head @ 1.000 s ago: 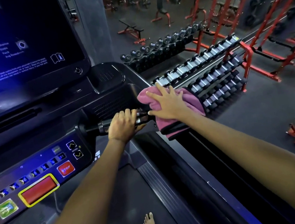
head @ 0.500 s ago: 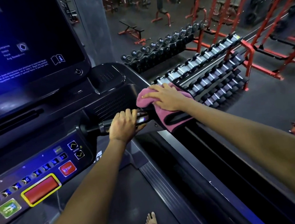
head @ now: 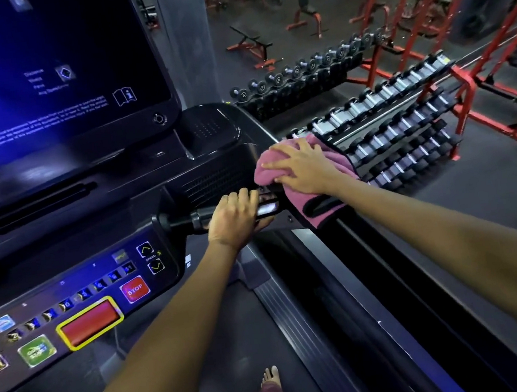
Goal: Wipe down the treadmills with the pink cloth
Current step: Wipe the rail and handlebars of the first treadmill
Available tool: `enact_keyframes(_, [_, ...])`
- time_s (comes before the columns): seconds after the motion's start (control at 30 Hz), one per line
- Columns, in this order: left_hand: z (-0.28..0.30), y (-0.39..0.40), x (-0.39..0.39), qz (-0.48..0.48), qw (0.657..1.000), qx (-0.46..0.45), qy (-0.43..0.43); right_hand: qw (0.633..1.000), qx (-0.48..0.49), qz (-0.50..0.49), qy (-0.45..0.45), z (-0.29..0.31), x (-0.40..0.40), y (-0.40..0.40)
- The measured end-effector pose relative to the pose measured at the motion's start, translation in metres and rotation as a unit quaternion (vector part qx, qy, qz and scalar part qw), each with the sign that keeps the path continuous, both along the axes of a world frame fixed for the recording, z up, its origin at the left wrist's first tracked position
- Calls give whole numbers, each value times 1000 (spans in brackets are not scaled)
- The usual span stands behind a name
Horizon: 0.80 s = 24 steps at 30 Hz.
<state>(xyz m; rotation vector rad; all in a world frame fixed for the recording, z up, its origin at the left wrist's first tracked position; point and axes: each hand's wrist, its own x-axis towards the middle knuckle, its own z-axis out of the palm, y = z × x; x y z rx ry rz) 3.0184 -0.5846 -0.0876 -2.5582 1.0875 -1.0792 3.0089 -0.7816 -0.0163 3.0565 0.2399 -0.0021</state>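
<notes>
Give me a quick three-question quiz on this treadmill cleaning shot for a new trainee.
1. True or false: the right hand presses the pink terry cloth with spread fingers.
2. What does the left hand grip? A) round red STOP button B) black treadmill handlebar C) chrome dumbbell
3. Fill in: the yellow-framed red rectangular button sits on the console to the ____ of the round red STOP button.

Key: 1 true; 2 B, the black treadmill handlebar; 3 left.
</notes>
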Motion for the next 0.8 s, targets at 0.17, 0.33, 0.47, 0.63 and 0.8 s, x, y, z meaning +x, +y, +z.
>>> enact_keyframes(0.17, [2, 1, 4, 6, 1000, -9, -13, 995, 87, -52, -10, 6, 41, 15])
enact_keyframes(0.33, [-2, -2, -2, 16, 998, -55, -15, 994, 110, -16, 12, 2, 34, 6])
enact_keyframes(0.47, [-4, -8, 0, 27, 996, -88, -11, 983, 183, -5, -19, -2, 33, -10])
enact_keyframes(0.63, [-7, -9, 0, 30, 991, -131, -14, 984, 161, -69, -42, 3, 61, 16])
enact_keyframes(0.8, [-8, -12, -3, 25, 987, -157, -14, 998, 36, 30, -52, -3, 63, 13])
